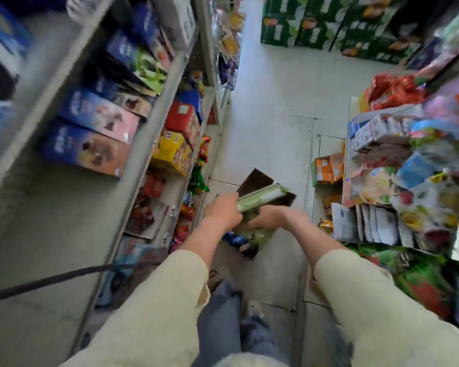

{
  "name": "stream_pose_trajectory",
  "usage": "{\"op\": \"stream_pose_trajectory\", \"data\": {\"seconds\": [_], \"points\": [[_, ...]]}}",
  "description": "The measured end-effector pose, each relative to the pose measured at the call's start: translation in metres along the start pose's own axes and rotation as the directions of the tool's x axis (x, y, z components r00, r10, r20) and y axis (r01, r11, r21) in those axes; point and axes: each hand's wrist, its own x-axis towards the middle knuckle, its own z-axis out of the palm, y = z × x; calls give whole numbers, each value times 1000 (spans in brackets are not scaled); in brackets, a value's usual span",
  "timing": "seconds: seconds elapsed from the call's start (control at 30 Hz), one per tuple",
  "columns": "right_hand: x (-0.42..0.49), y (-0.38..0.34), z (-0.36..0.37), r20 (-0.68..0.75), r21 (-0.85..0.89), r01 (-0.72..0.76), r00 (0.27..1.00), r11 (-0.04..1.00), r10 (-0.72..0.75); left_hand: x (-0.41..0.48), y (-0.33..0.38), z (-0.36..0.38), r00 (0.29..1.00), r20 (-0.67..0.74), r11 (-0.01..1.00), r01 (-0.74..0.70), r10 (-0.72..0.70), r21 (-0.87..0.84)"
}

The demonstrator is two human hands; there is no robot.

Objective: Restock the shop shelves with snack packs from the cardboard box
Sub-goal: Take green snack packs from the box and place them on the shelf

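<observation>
Your left hand (224, 211) gripped a green pack (260, 198), fingers curled round its near end, holding it just above the box (252, 181) on the floor. Your right hand (269, 217) reached down into the box among more green packs (255, 234); whether it held one, you could not tell through the blur. Left of you ran the shelves (154, 123) with blue cartons (90, 149) and a yellow carton (171, 152). Right stood a rack (351, 112) of mixed packets, and green cases (316, 19) were stacked at the aisle's far end.
</observation>
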Motion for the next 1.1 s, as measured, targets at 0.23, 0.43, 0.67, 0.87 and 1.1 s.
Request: {"op": "stream_pose_trajectory", "data": {"seconds": [0.23,0.43,0.67,0.87,1.1], "points": [[-95,-60,46,102,-462,139,989,876,-104,-128,-41,-13,999,16,999,37,-37,-34],[-146,-131,110,245,-768,254,965,587,-97,-247,-100,-9,990,102,963,115,-93,-243],[-177,-192,200,336,-846,365,931,389,-144,-361,-173,24,970,30,907,236,-241,-350],[-204,-217,300,400,-845,411,910,342,-105,-477,-230,80,943,178,776,332,-281,-536],[-236,-231,424,476,-822,488,872,294,-117,-597,-266,147,905,270,528,414,-330,-742]]}}
